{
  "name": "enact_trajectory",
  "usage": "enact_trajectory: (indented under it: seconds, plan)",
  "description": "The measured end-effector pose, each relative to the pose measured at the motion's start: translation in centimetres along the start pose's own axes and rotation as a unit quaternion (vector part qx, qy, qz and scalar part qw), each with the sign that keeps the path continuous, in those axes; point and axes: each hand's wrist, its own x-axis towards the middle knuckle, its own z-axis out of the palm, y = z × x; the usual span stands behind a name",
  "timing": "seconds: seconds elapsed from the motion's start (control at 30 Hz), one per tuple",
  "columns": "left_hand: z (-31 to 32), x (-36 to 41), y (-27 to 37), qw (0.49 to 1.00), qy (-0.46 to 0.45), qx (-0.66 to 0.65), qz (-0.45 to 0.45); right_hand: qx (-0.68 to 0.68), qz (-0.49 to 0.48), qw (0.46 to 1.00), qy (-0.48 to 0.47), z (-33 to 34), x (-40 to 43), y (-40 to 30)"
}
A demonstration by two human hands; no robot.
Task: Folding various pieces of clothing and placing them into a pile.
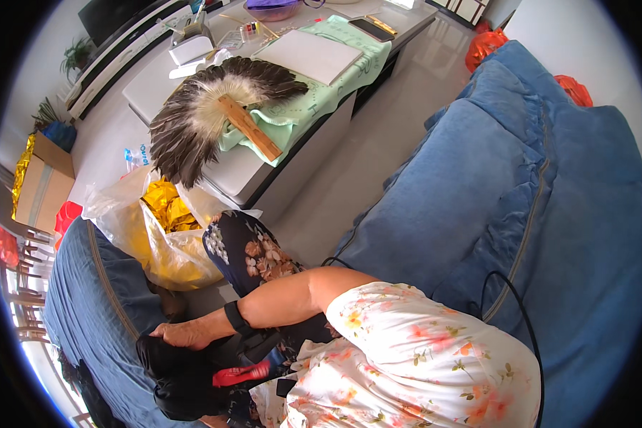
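Observation:
My right hand [182, 335], with a black band [237, 318] at its wrist, grips the upper edge of a piece of black cloth [184, 390]. The cloth hangs bunched over the front of my lap, beside a blue-covered seat. Only a small strip of my left hand [215, 421] shows at the bottom edge, below the cloth; its fingers are hidden. A red fabric item [242, 373] lies near my lap, right of the black cloth. My knee in dark floral trousers [259, 251] points towards the table.
On the table [241, 174] rests a feather fan [192, 123] with a wooden handle [250, 128]. Behind it are a white board [308, 55], a phone [372, 30] and a green cloth [372, 64]. A plastic bag of gold foil [171, 208] stands by my knee. A blue sofa [460, 171] is at right.

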Motion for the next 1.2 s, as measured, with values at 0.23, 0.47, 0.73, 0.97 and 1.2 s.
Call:
enact_trajectory:
  seconds: [0.23, 0.47, 0.73, 0.97, 1.2]
  plan:
    - [0.4, -0.9, -1.0, 1.0, -0.002, -0.007, -0.019, -0.02, 0.027, 0.999, 0.022, 0.1, -0.1, 0.2]
    - [0.9, -1.1, -1.1, 1.0, -0.012, -0.013, -0.021, 0.035, 0.065, 0.996, 0.043, -2.2, 1.9, 2.8]
    - [1.9, -0.3, -1.3, 1.0, -0.019, -0.009, -0.017, -0.326, -0.075, 0.935, 0.119, -1.9, 1.1, 3.0]
    - [3.4, 1.2, -1.2, 1.0, -0.023, 0.0, 0.001, -0.354, 0.029, 0.931, 0.085, 0.2, -1.0, -1.4]
    - [4.1, 1.8, -1.5, 1.0, -0.029, 0.004, 0.01, -0.362, 0.094, 0.927, 0.017, -3.0, 1.0, 1.6]
